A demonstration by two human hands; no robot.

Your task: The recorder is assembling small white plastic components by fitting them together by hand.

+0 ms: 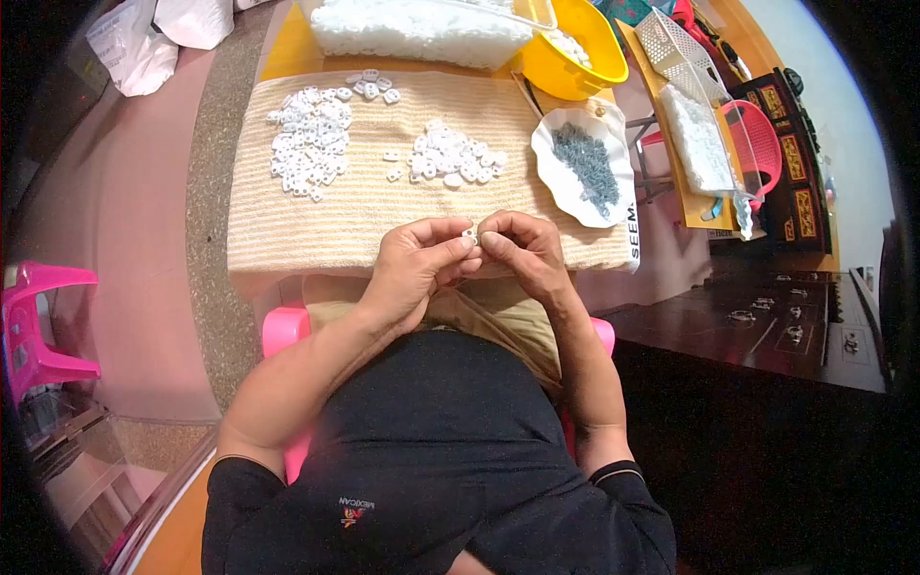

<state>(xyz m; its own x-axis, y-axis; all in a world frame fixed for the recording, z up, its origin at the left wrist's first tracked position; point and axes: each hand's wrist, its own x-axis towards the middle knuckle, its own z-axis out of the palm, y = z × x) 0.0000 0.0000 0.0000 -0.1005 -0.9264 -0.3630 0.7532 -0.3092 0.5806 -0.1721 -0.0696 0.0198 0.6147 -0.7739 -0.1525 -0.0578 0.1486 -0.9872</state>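
A striped cloth (369,216) carries heaps of white pieces (450,156) and a wavy-rimmed dish (559,196).

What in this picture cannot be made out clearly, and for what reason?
All in the head view:
- Small white piece at the left hand: full shape, covered partly by fingers.
- Right hand: whether it pinches anything; its own fingers hide this.
- Clear box: far end, cut off by the upper edge.
- Dark pieces: exact form, too small.

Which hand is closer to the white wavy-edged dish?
Right. The right hand is below and left of the dish in the picture; the left hand is farther left, also below.
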